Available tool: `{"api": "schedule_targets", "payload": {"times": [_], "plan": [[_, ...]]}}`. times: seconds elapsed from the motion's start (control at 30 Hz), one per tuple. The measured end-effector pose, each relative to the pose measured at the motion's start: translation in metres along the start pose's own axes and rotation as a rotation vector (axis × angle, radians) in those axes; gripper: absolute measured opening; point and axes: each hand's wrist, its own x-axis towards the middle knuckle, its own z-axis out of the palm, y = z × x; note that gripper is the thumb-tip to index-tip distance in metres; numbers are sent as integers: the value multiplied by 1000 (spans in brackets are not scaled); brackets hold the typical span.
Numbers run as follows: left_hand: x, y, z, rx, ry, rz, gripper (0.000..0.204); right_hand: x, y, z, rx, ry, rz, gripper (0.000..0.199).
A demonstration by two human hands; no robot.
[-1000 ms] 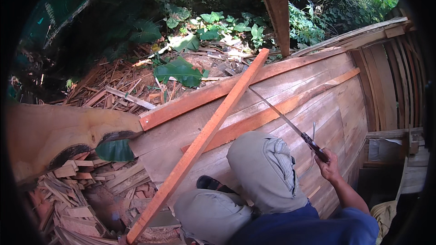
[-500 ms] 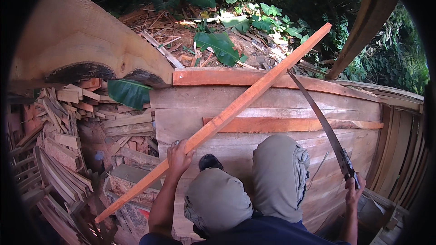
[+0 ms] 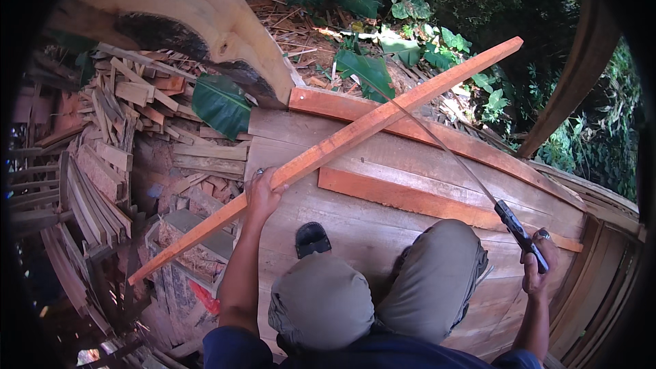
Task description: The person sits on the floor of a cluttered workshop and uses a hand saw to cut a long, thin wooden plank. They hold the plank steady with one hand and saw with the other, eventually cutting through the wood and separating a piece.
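A long reddish-orange wooden batten [image 3: 342, 139] slants from lower left to upper right across the plank platform. My left hand [image 3: 262, 193] is wrapped round its lower-middle part, with a ring showing on one finger. At the right, my right hand [image 3: 539, 264] grips the black handle of a handsaw [image 3: 512, 222]. The saw's thin blade reaches up and to the left, crossing the batten's upper half, its tip beyond the far side. Whether the teeth touch the wood I cannot tell. My bent knees, in khaki trousers, are between my arms.
Another orange board [image 3: 403, 191] lies on the plank platform [image 3: 328, 208], and an orange beam [image 3: 437, 138] runs along its far edge. A large pale slab [image 3: 184, 0] stands at upper left. Offcuts [image 3: 205, 157] are heaped at the left. A slanting post [image 3: 574, 75] rises at the right.
The saw blade has swung left, from beside the batten to across it. My right hand has moved slightly up. The view has turned, and my left hand keeps its hold.
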Motion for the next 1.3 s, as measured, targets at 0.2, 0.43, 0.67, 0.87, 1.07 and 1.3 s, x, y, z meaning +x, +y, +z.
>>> {"api": "schedule_targets", "payload": {"times": [0.2, 0.43, 0.67, 0.87, 1.07, 1.3], "plan": [[-32, -62, -66, 89, 95, -92, 47, 39, -15, -11, -92, -67, -198, 32], [-68, -105, -89, 59, 207, -194, 46, 59, -69, 34, 182, -281, -216, 32], [-94, -129, -27, -68, 239, -282, 45, 51, -119, 104, 338, -490, -204, 26], [-93, -124, 2, -48, 372, -308, 46, 20, -161, 184, 488, -529, -83, 16], [-86, -132, -16, -102, 438, -335, 44, 10, -177, 214, 513, -540, -119, 17], [-89, -121, -11, -120, 427, -388, 45, -3, -177, 222, 503, -547, -195, 16]]}}
